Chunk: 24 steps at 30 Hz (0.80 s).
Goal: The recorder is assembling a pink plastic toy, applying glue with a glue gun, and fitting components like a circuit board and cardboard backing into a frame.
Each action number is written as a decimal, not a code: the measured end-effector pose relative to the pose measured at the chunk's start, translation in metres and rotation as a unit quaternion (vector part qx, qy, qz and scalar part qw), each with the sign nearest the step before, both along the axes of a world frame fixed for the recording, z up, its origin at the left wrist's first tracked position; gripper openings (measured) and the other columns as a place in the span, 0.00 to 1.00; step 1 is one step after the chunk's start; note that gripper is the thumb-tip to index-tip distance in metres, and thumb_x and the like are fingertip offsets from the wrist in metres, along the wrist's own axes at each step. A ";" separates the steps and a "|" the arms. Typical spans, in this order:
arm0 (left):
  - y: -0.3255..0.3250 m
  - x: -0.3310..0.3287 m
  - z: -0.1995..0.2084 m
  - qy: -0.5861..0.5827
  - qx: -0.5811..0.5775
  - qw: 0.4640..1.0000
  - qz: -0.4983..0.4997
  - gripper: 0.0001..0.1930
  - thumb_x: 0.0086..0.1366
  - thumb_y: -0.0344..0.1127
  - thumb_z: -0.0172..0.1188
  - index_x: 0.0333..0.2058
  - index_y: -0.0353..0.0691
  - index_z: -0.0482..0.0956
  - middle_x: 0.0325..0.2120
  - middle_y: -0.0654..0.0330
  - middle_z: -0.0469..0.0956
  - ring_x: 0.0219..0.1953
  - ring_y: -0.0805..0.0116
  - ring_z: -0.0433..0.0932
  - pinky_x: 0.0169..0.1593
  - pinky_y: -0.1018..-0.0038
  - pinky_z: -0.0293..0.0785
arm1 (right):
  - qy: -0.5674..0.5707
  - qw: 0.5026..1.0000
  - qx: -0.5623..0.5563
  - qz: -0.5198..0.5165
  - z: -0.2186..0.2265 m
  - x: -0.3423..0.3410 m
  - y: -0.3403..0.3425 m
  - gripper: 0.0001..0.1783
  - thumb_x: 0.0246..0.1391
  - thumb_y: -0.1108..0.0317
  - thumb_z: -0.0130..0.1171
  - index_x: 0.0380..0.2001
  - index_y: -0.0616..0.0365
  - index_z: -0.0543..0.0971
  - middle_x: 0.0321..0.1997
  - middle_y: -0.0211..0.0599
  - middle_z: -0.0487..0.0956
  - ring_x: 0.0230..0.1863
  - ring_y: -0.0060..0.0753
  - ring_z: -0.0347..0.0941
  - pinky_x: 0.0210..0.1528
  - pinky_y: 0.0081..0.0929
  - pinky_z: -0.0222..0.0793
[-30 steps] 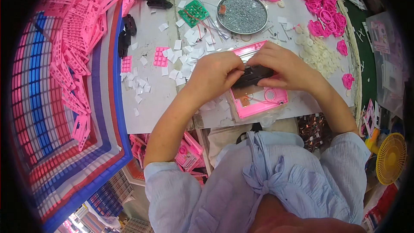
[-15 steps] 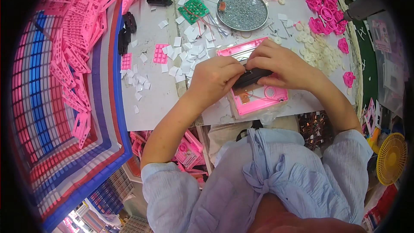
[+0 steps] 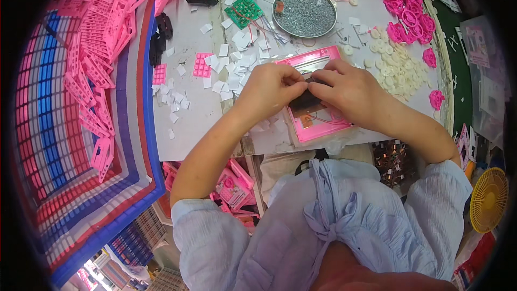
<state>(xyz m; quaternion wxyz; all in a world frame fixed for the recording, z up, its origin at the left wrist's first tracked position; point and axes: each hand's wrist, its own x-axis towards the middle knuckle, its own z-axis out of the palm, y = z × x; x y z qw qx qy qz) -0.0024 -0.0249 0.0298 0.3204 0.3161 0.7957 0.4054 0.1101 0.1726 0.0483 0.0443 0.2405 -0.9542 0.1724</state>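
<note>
In front of me a pink plastic casing (image 3: 308, 134) lies tilted on the table, with thin wires and a small brown piece (image 3: 307, 122) inside. Over its middle is a black plastic part (image 3: 303, 101), partly covered by my fingers. My left hand (image 3: 273, 90) pinches the part's upper edge, thumb against forefinger. From the other side, my right hand (image 3: 350, 94) is closed on the same part, fingers curled over it. The fingertips of both hands nearly meet, and whatever small thing may lie between them is hidden.
Beyond the casing stands a round dish of screws (image 3: 304, 13) beside a wired green circuit board (image 3: 244, 11). White squares (image 3: 234, 81) and pink keypads (image 3: 202, 64) lie left. Cream discs (image 3: 396, 64) and pink rings (image 3: 409, 19) are right. A striped crate (image 3: 137, 129) holds pink frames (image 3: 102, 32).
The black part has turned and sits lower in the casing, more covered by my hands. My right hand has shifted slightly down, and my left fingers have drawn in closer to it.
</note>
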 end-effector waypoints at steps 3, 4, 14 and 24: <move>0.003 -0.006 0.003 -0.054 -0.019 0.998 -0.004 0.08 0.63 0.33 0.65 0.34 0.32 0.84 0.20 0.63 0.79 0.21 0.80 0.75 0.24 0.79 0.70 | 0.021 1.000 0.004 0.000 -0.005 -0.001 0.000 0.18 0.46 0.66 0.61 0.44 0.53 0.78 0.39 0.35 0.79 0.43 0.45 0.75 0.39 0.37 0.77; 0.004 -0.007 0.003 -0.067 -0.023 0.997 -0.004 0.08 0.63 0.33 0.65 0.33 0.32 0.84 0.20 0.63 0.79 0.21 0.80 0.75 0.24 0.79 0.70 | 0.027 1.000 0.007 0.002 -0.007 -0.001 0.000 0.18 0.47 0.66 0.61 0.44 0.53 0.78 0.39 0.35 0.79 0.43 0.44 0.76 0.38 0.37 0.77; 0.007 -0.014 0.004 -0.087 -0.054 0.994 -0.032 0.09 0.60 0.32 0.67 0.32 0.31 0.83 0.22 0.62 0.81 0.21 0.78 0.75 0.24 0.79 0.72 | 0.071 0.992 0.107 0.001 0.008 0.002 -0.020 0.13 0.41 0.63 0.61 0.30 0.59 0.80 0.33 0.32 0.75 0.42 0.35 0.70 0.40 0.29 0.70; 0.016 -0.013 0.014 0.044 -0.046 0.995 -0.078 0.10 0.55 0.35 0.64 0.27 0.32 0.82 0.20 0.54 0.81 0.23 0.66 0.79 0.31 0.70 0.75 | 0.057 0.986 0.155 0.023 0.010 0.001 -0.021 0.16 0.45 0.59 0.63 0.33 0.59 0.81 0.36 0.32 0.76 0.43 0.37 0.71 0.42 0.35 0.71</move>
